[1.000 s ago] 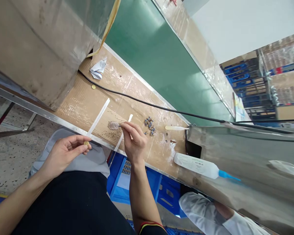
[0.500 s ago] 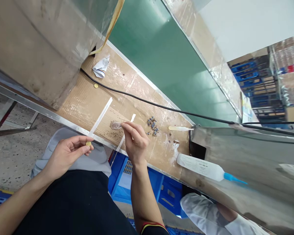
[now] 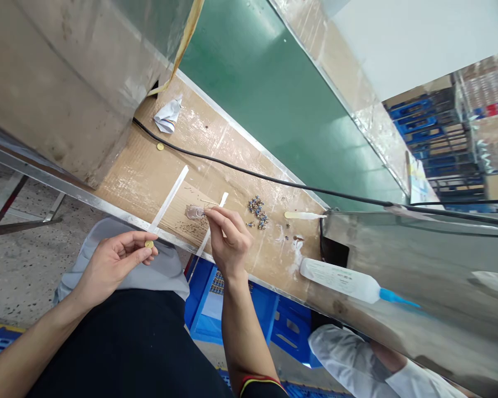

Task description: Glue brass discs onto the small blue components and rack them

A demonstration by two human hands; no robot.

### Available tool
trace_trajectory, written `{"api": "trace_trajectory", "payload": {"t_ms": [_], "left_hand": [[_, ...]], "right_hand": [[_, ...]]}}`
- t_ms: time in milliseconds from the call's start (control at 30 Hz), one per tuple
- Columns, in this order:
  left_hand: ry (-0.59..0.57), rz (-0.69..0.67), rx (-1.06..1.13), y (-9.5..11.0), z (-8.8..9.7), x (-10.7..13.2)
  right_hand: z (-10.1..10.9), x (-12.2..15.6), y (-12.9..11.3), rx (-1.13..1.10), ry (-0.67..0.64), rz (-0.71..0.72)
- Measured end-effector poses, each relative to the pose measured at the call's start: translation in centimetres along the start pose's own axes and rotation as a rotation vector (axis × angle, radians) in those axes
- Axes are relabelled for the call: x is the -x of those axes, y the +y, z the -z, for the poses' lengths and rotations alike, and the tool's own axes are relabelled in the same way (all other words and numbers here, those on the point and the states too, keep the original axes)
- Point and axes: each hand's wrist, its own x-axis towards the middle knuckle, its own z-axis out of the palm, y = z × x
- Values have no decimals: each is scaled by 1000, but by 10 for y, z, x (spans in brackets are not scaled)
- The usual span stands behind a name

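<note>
My left hand (image 3: 116,262) is off the bench edge, fingers closed in a pinch on a small round brass part (image 3: 148,244). My right hand (image 3: 229,237) rests on the cardboard-covered bench (image 3: 157,177), fingers pinched on a thin stick or pin whose tip reaches a small clear blob (image 3: 194,211). A pile of small metal parts (image 3: 257,210) lies just right of that hand. Two white strips (image 3: 168,198) lie across the bench near both hands.
A black cable (image 3: 249,174) crosses the bench. A white squeeze bottle with blue nozzle (image 3: 344,281) lies right, beside a wooden stick (image 3: 300,215). Green conveyor belt (image 3: 273,94) runs behind. Crumpled paper (image 3: 167,116) sits far left. Blue crate (image 3: 240,309) below; another person's white sleeve (image 3: 348,354).
Almost nothing has moved; both hands keep their pinches and the view has shifted slightly.
</note>
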Motion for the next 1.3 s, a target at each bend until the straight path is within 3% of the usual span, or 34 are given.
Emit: {"api": "trace_trajectory", "payload": {"t_ms": [200,667,933,1300], "left_hand": [[-2,3,-14,-2,-1,-1],[-1,11,-31,0,-2,1],[-4,21,-36,-2,-2,2],[3,20,-40,-1,-4,3]], "right_hand": [[3,-1,-6,77,77,-110],[-1,5,-4,112,55,-37],[2,5,-7,44,106,-129],[-1,4,-4,-14,45,-135]]}}
